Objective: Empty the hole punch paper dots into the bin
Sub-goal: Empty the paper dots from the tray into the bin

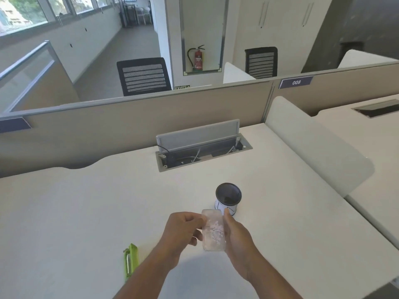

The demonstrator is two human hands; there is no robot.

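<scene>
Clear plastic tray (213, 230) of pale paper dots (216, 229), held above the white worktop (86, 212) just short of the small dark bin (228, 198).

Both hands share it: the left hand (183, 231) has its grip closed on the left edge, the right hand (236, 231) on the right edge. Their fingers hide the tray's sides. A green hole punch (131, 263) lies on the worktop to the left, partly covered by the left forearm.

Both forearms are bare to the frame edge, no sleeves showing; the left hand (183, 231) and right hand (238, 236) wear nothing.
</scene>
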